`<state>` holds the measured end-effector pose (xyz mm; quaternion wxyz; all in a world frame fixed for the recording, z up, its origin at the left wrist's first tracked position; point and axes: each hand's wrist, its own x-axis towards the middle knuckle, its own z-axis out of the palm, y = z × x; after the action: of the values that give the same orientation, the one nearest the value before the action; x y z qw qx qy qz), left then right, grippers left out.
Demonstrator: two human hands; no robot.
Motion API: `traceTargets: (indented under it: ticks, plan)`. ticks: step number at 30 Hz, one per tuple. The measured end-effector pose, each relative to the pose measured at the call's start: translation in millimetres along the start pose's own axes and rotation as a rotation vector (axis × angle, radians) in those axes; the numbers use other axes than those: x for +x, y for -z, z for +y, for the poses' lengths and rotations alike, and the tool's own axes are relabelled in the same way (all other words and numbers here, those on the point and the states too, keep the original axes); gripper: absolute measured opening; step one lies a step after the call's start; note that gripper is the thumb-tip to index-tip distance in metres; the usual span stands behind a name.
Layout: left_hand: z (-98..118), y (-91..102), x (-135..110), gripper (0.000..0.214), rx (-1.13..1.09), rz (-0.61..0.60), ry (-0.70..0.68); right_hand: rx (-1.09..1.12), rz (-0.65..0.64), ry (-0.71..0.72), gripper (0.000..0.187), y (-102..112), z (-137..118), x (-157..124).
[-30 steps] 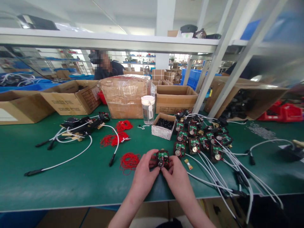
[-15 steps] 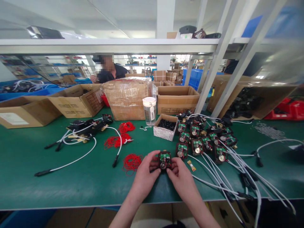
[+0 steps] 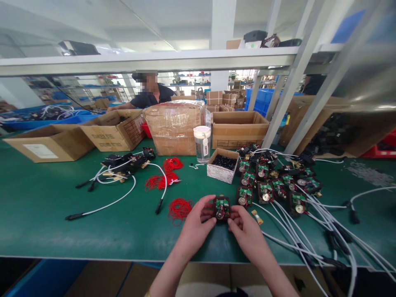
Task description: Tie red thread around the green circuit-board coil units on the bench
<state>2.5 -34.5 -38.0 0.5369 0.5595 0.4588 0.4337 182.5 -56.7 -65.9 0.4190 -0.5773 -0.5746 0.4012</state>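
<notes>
A small black housing with a green circuit board [image 3: 222, 207] and a round metal part sits near the front of the green table, between my two hands. My left hand [image 3: 200, 218] grips its left side, thumb at the lower corner. On its right side, my right hand [image 3: 244, 225] holds it with fingers curled and thumb at the front. Just right of it stand several similar circuit-board housings [image 3: 245, 196], with white cables [image 3: 286, 231] running toward the front edge. Left of my hands lies a coil of red wire [image 3: 180, 209].
Behind my hands are a small box of black parts [image 3: 225, 162], a lidded clear cup [image 3: 202, 146] and a wrapped carton [image 3: 176, 130]. Black parts with white cables [image 3: 123, 165] lie at left. Metal shelf posts [image 3: 286, 82] rise at right. A co-worker [image 3: 151, 95] is across the table.
The whole view has shifted, so things appear farther right. Both hands still hold the circuit-board housing in much the same way. The co-worker's arm now reaches out toward the left.
</notes>
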Motion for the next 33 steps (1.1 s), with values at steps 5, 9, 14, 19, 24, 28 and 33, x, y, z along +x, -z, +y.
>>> traceTargets:
  ticks: [5,9,14,19,24,28,33]
  plan:
    - [3,-3.3,3,0.047,0.044,0.058,-0.016,-0.034,0.012,-0.015,0.027,-2,0,1]
    - [3,-4.3,6,0.047,0.068,0.073,-0.029,-0.037,0.001,-0.030,0.029,-1,0,1]
    - [1,-2.1,6,0.051,0.058,0.051,-0.028,-0.037,0.009,-0.021,0.029,-1,-1,0]
    - [1,-1.7,3,0.056,0.075,0.049,-0.017,-0.037,0.008,-0.022,0.030,-2,-2,0]
    - [-1,-3.9,3,0.060,0.108,0.068,-0.010,-0.057,0.014,-0.033,0.031,-3,-4,1]
    - [-3,-5.4,3,0.060,0.124,0.080,-0.028,-0.072,0.034,-0.036,0.032,-3,-10,0]
    - [-4,-7.7,2,0.060,0.137,0.095,-0.047,-0.095,0.062,-0.035,0.028,-5,-16,2]
